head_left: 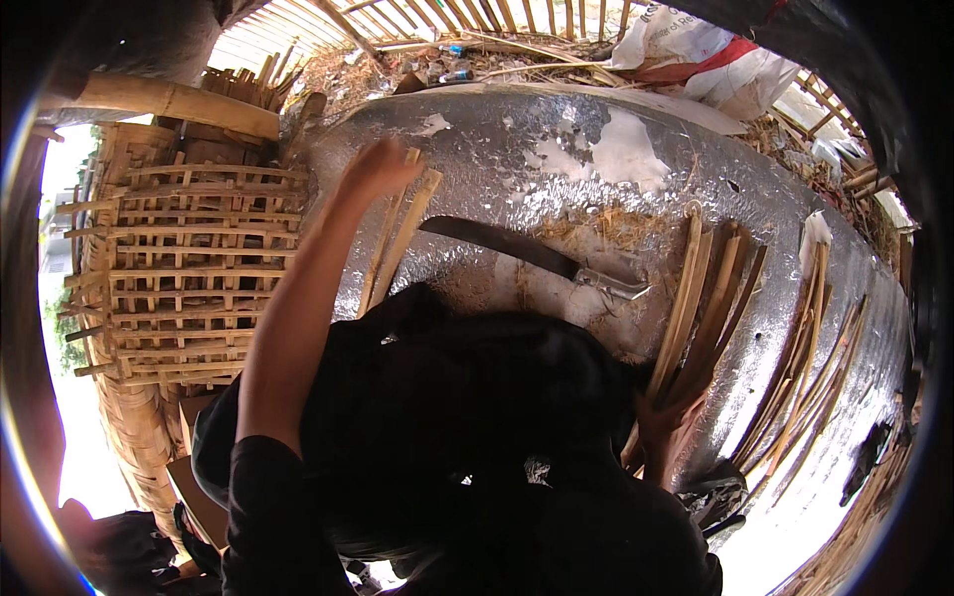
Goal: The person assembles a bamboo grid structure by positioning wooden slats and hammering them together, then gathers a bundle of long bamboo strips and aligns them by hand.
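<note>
1. Right hand (668, 422): low in view at the person's right, fingers wrapped around the near ends of a bundle of bamboo strips (708, 308). The strips fan upward from the grip and rest on the silver mat (517, 149).
2. Dark clothing fills the lower centre and hides the near edge of the mat.
3. More loose bamboo slats (810, 368) lie on the mat just right of the held bundle, separate from the hand.
4. A long knife (537, 256) lies flat on the mat between the two hands, dark blade toward the left, pale handle toward the right. Neither hand touches it.
5. Left hand (381, 167): arm stretched up and away, fingers closed on the top end of a pair of bamboo strips (396, 243) that slant down toward the body over the mat.
6. A stack of woven bamboo lattice frames (189, 268) stands left of the left arm, beside the mat.
7. Farthest: a white sack (686, 50) with a red stripe, beyond the mat's far edge.
</note>
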Demonstrator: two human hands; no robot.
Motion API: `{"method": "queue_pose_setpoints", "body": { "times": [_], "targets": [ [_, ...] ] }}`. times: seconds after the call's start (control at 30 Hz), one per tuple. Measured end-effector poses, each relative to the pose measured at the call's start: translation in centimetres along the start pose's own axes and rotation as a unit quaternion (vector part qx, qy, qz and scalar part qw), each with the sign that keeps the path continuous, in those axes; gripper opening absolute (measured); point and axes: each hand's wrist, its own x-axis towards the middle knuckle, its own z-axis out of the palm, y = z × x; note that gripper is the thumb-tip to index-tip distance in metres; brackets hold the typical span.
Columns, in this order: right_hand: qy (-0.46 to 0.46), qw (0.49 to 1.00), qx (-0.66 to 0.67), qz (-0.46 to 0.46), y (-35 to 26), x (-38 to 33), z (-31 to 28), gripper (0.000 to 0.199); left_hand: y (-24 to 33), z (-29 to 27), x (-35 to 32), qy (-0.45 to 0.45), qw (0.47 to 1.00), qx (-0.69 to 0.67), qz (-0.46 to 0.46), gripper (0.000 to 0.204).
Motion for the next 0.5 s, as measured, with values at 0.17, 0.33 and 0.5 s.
{"method": "queue_pose_setpoints", "body": {
  "times": [0.17,0.33,0.5],
  "targets": [
    [-0.016,0.998,0.045,0.032,0.0,-0.5,-0.4,0.123,-11.4,13.1,-3.5,-0.132,0.977,0.088,-0.142,0.153],
    [-0.063,0.993,0.089,0.046,-1.0,-0.3,-2.1,0.122,-13.9,15.0,-4.1,0.027,0.999,-0.014,-0.044,0.08],
    [-0.058,0.99,0.125,0.029,-0.9,0.2,-2.4,0.122,-16.0,14.2,-3.2,0.139,0.984,-0.104,0.033,0.043]
  ]
}}
